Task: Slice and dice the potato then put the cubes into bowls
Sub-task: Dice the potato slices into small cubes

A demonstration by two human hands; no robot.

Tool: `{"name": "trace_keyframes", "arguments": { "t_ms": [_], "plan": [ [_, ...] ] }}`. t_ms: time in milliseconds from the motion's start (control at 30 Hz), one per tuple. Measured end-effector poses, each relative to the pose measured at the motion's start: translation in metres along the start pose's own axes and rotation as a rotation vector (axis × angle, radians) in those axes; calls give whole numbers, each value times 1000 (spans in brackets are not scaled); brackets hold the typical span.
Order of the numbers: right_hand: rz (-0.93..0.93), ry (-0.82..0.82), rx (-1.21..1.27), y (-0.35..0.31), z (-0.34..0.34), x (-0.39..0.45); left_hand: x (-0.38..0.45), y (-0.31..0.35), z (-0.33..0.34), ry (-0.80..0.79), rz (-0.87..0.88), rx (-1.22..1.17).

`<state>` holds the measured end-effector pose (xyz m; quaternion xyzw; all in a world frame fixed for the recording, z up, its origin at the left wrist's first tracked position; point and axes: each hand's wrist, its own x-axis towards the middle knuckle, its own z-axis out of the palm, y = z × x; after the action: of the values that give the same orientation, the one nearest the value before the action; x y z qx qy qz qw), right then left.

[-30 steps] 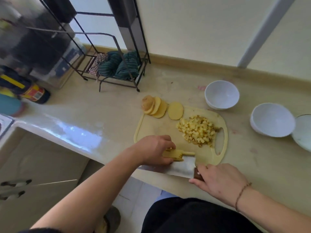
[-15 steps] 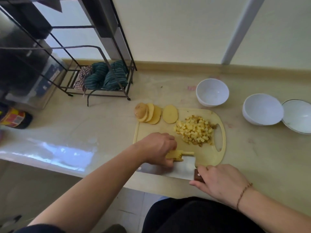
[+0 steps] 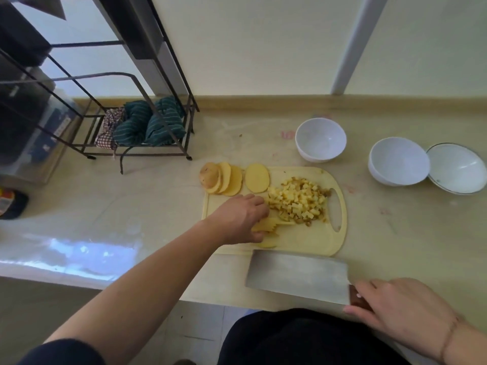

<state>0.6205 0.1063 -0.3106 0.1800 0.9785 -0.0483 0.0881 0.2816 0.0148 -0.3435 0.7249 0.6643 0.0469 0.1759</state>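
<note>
A pale yellow cutting board lies on the counter. A heap of potato cubes sits on its right half. Round potato slices lean in a row at its far left corner, with one slice lying flat beside them. My left hand rests on a stack of potato strips near the board's middle, fingers curled over them. My right hand grips the brown handle of a cleaver, whose wide blade lies flat, off the board's near edge. Three white bowls stand behind and right.
A black wire rack holding striped green cloths stands at the back left. A dark appliance and a jar sit at the far left. The counter's near edge runs just below the cleaver.
The cleaver has come away from the potato strips and now lies flat nearer to me. My left hand has slid the strips further onto the board toward the cubes.
</note>
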Motion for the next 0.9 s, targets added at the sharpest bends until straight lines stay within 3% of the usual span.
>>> {"name": "trace_keyframes", "arguments": {
  "t_ms": [167,433,600,767,900],
  "plan": [
    [138,60,91,33,11,-47,-8,-3,1,7,-9,-86],
    [448,-80,601,22,-21,-46,-21,4,9,-46,-74,62],
    [414,-134,791,-7,-23,-32,-27,14,20,28,-63,153],
    [566,-205,1079,-23,-25,-18,-33,22,29,113,-123,197],
    [602,-229,1116,-27,-25,-9,-36,24,31,125,-161,164]
  ]
}}
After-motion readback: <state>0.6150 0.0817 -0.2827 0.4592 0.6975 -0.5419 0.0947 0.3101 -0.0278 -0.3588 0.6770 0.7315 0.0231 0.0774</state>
